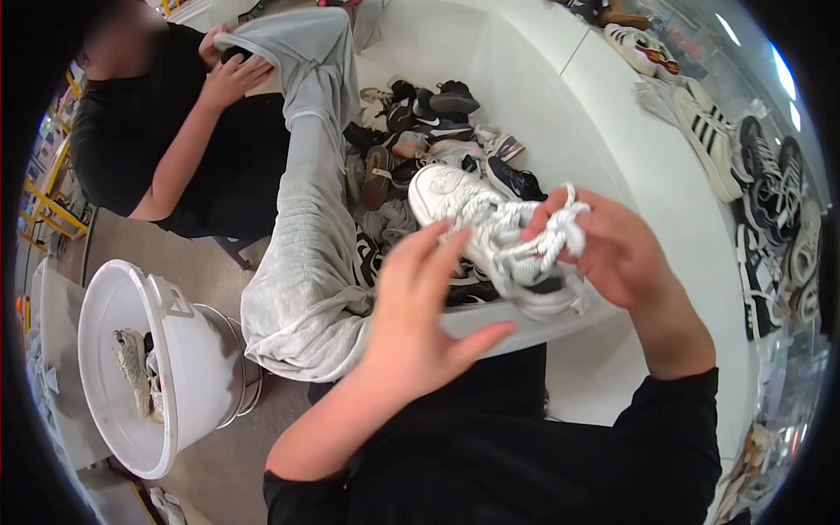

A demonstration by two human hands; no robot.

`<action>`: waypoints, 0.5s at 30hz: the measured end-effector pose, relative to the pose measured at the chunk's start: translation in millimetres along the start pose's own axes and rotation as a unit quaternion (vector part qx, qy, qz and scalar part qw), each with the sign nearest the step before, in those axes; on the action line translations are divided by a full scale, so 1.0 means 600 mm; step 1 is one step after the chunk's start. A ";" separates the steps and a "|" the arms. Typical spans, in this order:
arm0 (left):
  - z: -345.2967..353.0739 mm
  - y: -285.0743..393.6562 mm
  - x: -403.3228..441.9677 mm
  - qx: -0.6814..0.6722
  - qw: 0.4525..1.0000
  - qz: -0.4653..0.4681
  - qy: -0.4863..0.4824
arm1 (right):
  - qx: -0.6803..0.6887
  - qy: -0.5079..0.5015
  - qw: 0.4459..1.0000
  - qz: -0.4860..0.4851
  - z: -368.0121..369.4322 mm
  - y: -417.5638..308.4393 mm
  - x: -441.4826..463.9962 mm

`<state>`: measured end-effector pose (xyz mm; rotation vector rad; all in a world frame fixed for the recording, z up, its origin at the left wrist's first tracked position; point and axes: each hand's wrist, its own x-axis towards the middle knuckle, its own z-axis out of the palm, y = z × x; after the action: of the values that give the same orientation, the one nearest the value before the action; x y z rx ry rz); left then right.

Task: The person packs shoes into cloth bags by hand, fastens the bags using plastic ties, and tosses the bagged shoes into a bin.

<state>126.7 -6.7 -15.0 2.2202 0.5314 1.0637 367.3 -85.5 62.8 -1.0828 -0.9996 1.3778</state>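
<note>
With the left hand (416, 306) loosely open, thumb out and blurred fingertips at the near side of a white sneaker (437, 192), touching or just short of it, cannot tell which; with the right hand (621, 254) closed on the thick white laces (556, 241), pinching a looped bunch between thumb and fingers. From the left, a white bucket (206, 350) with a few shoes inside; beyond it, a co-worker (118, 140) in black, with hands at the far end of some grey fabric (297, 262), perhaps a trouser leg. Next, a large white tub (542, 96) with a jumbled shoe pile (446, 101) at the bottom; above its near rim, the white sneaker, aloft, toe toward the pile and heel toward the lower right. Farther right, on a white surface (674, 227), a black-striped sneaker (700, 131) among other footwear. Judging by the grip, seemingly at a lace-handling step; knotted or merely looped, cannot tell. Would call for picking out the right strand, and for steadying the upper with the left hand against any swing or twist.
</note>
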 end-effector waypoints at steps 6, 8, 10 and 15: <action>0.125 0.023 -0.037 0.064 0.998 0.013 -0.026 | -0.633 -0.003 0.741 -0.226 0.005 0.084 -0.107; 0.133 0.014 -0.041 0.040 0.999 0.015 -0.013 | -0.523 0.074 0.824 -0.204 -0.014 0.129 -0.126; 0.129 0.018 -0.043 0.010 0.999 0.037 -0.004 | -0.456 0.121 0.858 -0.204 -0.039 0.160 -0.145; 0.035 -0.043 -0.057 0.021 0.996 -0.044 0.080 | -0.463 0.163 0.832 -0.258 -0.068 0.218 -0.161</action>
<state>120.6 -14.9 -61.3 2.1373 0.7198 1.2001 378.0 -192.3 -66.2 -1.5094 -1.5993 0.1868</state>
